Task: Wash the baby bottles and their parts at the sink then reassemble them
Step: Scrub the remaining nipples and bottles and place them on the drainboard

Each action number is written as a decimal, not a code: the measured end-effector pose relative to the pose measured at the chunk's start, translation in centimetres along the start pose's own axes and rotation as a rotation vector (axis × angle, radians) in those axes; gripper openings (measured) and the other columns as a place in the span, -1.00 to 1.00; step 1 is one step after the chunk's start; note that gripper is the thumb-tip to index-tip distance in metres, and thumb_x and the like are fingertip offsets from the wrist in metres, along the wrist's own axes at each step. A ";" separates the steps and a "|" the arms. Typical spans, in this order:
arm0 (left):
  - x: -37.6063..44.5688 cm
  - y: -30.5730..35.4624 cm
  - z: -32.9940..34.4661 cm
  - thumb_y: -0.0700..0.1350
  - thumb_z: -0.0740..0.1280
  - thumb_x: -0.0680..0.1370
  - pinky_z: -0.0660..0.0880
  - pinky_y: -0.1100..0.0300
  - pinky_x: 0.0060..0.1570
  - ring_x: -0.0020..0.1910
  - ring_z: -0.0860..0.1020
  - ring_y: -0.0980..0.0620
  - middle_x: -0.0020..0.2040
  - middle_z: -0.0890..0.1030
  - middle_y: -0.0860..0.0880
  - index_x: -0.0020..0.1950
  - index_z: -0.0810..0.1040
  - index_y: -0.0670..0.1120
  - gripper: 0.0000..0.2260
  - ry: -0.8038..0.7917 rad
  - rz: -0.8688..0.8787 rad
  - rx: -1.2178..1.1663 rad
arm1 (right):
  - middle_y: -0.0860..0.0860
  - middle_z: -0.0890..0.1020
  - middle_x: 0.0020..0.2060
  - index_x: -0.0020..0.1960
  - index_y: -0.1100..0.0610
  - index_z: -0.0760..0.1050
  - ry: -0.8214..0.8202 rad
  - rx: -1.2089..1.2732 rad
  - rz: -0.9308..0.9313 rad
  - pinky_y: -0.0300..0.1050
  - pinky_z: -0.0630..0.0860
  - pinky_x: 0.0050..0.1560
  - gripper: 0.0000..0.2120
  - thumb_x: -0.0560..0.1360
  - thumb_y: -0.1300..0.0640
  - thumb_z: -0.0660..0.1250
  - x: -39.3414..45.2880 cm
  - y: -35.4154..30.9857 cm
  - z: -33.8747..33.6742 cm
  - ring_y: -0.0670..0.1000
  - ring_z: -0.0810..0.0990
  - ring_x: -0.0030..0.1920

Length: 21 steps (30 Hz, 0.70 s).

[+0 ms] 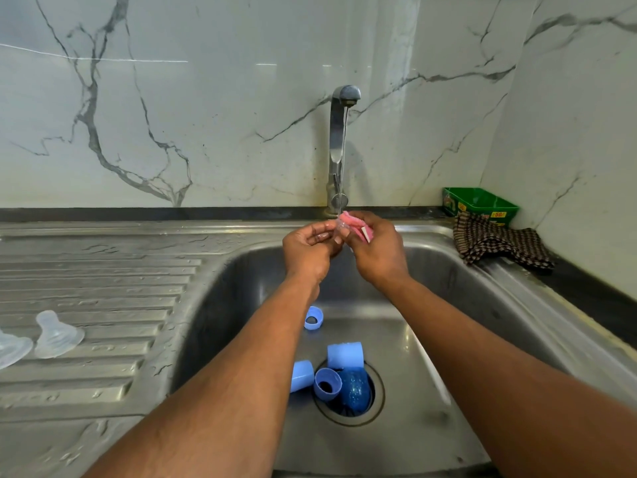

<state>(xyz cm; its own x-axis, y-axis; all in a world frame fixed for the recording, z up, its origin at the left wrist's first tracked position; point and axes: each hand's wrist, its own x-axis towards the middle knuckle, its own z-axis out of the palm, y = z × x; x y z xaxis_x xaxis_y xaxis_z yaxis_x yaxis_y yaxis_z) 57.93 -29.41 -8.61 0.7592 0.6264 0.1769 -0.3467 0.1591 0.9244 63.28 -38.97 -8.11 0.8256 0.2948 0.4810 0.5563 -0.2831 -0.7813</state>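
A clear teat (339, 230) is pinched in the left hand (307, 249) under thin water from the tap (339, 146). A pink sponge (358, 226) is gripped by the curled right hand (377, 251) and pressed to the teat. Four blue plastic bottle parts (336, 370) are lying in the steel sink (448, 339), by the drain. Two soft clear teats (57, 336) are set on the ridged drainboard (103, 281). "50" can be read on a green box (481, 205) beside a checked cloth (496, 243).
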 end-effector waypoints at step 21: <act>-0.7 0.5 0.8 -0.32 0.39 0.53 0.62 0.27 -0.18 -0.27 0.63 0.11 -0.24 0.69 -0.02 0.02 0.65 -0.22 -0.90 -0.073 -0.067 -0.048 | 0.05 0.69 0.04 0.16 0.07 0.64 0.085 -0.025 0.030 -0.12 0.54 0.10 -0.79 0.55 0.08 0.38 0.2 -0.6 -0.6 0.04 0.62 0.09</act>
<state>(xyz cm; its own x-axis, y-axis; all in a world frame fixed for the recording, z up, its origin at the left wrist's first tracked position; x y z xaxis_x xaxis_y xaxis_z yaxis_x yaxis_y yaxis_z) 57.68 -30.43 -8.02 0.8194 0.5556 0.1408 -0.3183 0.2369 0.9179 63.14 -39.34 -7.30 0.8462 0.2077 0.4908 0.5328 -0.3139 -0.7859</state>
